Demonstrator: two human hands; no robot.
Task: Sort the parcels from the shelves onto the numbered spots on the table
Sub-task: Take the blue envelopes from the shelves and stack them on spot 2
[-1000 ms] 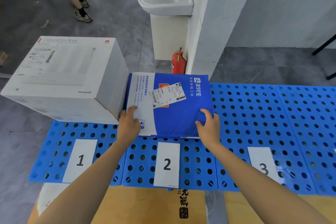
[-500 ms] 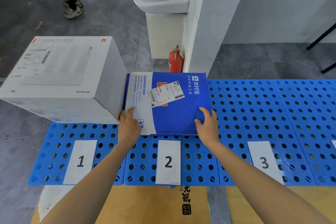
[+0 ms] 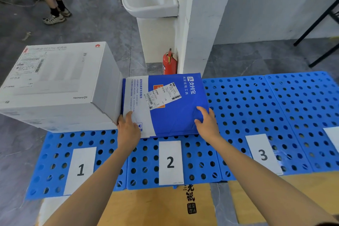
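- The blue plastic panels (image 3: 256,108) form the table top: flat, rigid sheets punched with rows of round holes, butted edge to edge.
- A white pillar (image 3: 198,23), smooth and painted, stands just behind the panels and closes off the far side behind spot 2.
- A large white carton (image 3: 55,82) of matte card with crisp square corners sits behind card 1. It overhangs the panels' left and far edges, and its right wall touches the parcel's left edge.
- Brown corrugated cardboard (image 3: 146,207), printed with black characters, lies below the panels' near edge.
- A white ceramic basin (image 3: 146,0), rounded and glossy, is mounted on the pillar's left side over a boxy white pedestal.
- The blue mailer (image 3: 174,119) lies flat on the panels just behind card 2. It is a soft, slightly creased glossy envelope with a white band on its left and a white shipping label (image 3: 163,95) stuck askew on top.
- Three white paper cards, 1 (image 3: 80,169), 2 (image 3: 170,162) and 3 (image 3: 263,154), lie flat along the near edge.
- A red fire extinguisher (image 3: 169,62), cylindrical, stands on the floor at the pillar's foot.
- The left hand (image 3: 128,130) pinches the mailer's near left corner, thumb on top, wedged against the carton.
- The right hand (image 3: 207,124) lies on the near right corner, thumb and forefinger on top. Whether it clasps or only presses, I cannot tell.
- A bystander's legs (image 3: 53,3) stand far left on the grey floor.
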